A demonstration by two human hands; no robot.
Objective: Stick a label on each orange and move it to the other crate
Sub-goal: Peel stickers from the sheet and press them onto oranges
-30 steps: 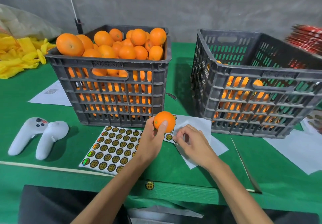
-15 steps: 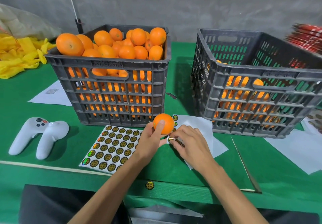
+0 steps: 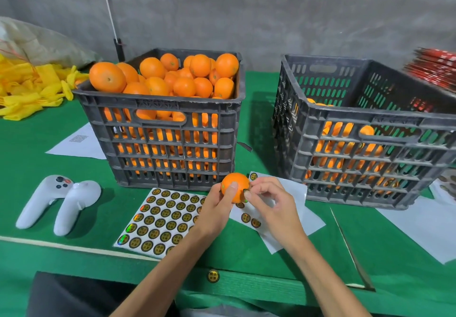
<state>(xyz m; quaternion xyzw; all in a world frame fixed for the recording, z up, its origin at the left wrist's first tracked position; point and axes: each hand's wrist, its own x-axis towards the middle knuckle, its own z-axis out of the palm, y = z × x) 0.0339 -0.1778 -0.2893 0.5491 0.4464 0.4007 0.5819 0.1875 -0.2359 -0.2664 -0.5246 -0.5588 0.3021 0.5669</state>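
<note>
A: Left hand (image 3: 217, 208), low in the middle of the frame, cups one orange (image 3: 234, 186) from below, thumb laid up its front face and fingers wrapped behind. The fruit sits clear of the green table (image 3: 74, 223), just in front of the full crate (image 3: 170, 129).

B: And the right hand (image 3: 271, 203)?

A: It pinches a small round label (image 3: 245, 191) between thumb and forefinger, right against the orange's right side. Whether the label already grips the peel, I cannot tell; it is tiny and half hidden by the fingertips.

B: How will the fruit handle?

A: My judgement: firm, round, moderately weighty for its size, with a slightly waxy peel. It should tolerate a solid squeeze without bruising, but it can roll in the palm, so the cupped hold with a thumb on top seems right. The label is the fussy part: thin, limp, sticky on one side, likely to curl or fold on itself. Best held by its very edge and pressed flat from the centre outward.

B: Where does the orange go after?

A: Into the other crate (image 3: 370, 144), at the right of the frame, which holds only a low layer of oranges. Its wall is tall, so the fruit probably needs lifting over the rim and lowering, not dropping.

B: Spare labels?

A: A sticker sheet (image 3: 160, 220) lies under the left wrist, lower centre, and a nearly used backing sheet (image 3: 291, 208) lies under the right hand.
</note>
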